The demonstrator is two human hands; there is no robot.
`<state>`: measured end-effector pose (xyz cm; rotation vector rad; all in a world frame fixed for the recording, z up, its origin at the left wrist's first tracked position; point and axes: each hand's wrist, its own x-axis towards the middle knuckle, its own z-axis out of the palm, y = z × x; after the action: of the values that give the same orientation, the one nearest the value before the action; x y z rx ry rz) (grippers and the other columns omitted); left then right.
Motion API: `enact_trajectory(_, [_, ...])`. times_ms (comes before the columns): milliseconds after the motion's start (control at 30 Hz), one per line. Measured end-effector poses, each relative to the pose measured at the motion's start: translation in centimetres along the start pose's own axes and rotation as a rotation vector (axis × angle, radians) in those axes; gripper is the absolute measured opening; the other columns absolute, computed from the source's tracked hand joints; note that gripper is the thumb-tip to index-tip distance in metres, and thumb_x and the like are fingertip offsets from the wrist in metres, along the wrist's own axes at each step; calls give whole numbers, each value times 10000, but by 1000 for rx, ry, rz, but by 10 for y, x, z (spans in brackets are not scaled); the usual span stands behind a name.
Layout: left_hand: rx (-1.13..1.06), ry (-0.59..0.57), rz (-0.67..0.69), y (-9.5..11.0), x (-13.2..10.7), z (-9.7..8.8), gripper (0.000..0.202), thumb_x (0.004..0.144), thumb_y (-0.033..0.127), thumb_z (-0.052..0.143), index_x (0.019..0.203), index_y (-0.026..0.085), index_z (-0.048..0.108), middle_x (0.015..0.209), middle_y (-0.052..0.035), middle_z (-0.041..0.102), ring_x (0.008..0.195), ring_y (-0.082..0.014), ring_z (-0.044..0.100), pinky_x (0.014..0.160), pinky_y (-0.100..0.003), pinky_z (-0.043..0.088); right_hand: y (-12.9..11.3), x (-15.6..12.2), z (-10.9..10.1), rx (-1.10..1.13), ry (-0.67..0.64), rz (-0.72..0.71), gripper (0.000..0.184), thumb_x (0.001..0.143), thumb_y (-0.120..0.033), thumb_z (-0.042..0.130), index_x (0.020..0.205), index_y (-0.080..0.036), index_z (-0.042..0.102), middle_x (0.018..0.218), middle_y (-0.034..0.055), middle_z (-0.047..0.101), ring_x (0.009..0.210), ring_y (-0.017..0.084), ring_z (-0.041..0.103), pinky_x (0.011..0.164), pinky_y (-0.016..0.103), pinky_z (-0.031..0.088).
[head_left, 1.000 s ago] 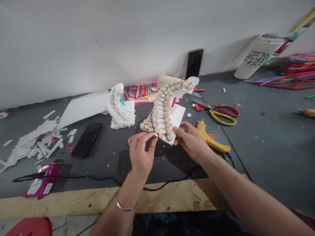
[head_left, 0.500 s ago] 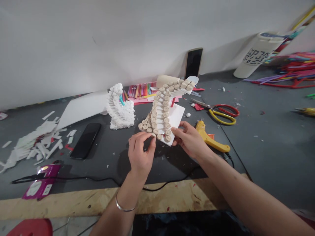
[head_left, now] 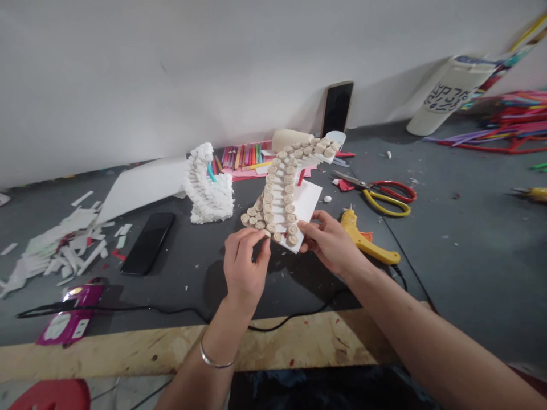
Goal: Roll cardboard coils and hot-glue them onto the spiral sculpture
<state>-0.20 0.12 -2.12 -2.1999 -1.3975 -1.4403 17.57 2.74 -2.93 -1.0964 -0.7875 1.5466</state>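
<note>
A small staircase model (head_left: 277, 207) is lifted above the table, its curving steps lined on both sides with beige rolled coils and a red stick standing under its upper part. My right hand (head_left: 332, 246) grips the model's white base (head_left: 308, 200) at the near right edge, thumb on top. At the front left edge my left hand (head_left: 245, 263) pinches a beige rolled coil (head_left: 266, 234) between thumb and fingertips, against the neighbouring coils. Behind and to the left stands a white, rough-textured staircase model (head_left: 210, 191) with a teal stick.
Right of my hands lie a yellow glue gun (head_left: 363, 239) and scissors (head_left: 380, 193). On the left are a black phone (head_left: 148, 244), white scraps (head_left: 64, 245) and a purple packet (head_left: 72, 316). A cable (head_left: 171, 311) crosses the front. A tumbler (head_left: 450, 94) stands at the back right.
Almost nothing differs. Both hands keep the same grip at the model, and the whole view has shifted very slightly.
</note>
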Motion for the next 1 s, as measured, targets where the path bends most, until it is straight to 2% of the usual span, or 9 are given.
enact_trajectory(200, [-8, -1, -24, 0, 0, 1, 162, 851, 138, 638, 1007, 180, 619, 962, -84, 659, 936, -185, 637, 854, -342, 539, 2, 1, 0, 16, 33, -11, 464, 645, -425, 804, 903, -213, 481, 643, -30, 656, 457, 102, 573, 446, 245, 483])
enact_trajectory(433, [-9, 4, -32, 0, 0, 1, 237, 841, 211, 675, 1066, 170, 610, 976, -99, 666, 957, -204, 636, 860, -355, 528, 1, 0, 1, 34, 29, -10, 438, 669, -401, 792, 912, -212, 480, 655, -30, 650, 478, 103, 573, 456, 252, 483])
enact_trajectory(700, [19, 6, -7, -1, 0, -1, 118, 868, 180, 646, 985, 180, 634, 936, -77, 678, 900, -180, 645, 829, -335, 514, 0, -1, -1, -7, 8, -4, 441, 677, -424, 783, 914, -218, 474, 653, -27, 654, 482, 110, 582, 466, 259, 486])
enact_trajectory(1000, [24, 16, 21, -3, -1, 1, 124, 848, 148, 665, 967, 172, 640, 922, -76, 689, 882, -180, 650, 817, -329, 507, 0, 0, -3, -20, -12, -16, 455, 680, -432, 785, 926, -211, 472, 649, -29, 659, 471, 106, 578, 471, 250, 472])
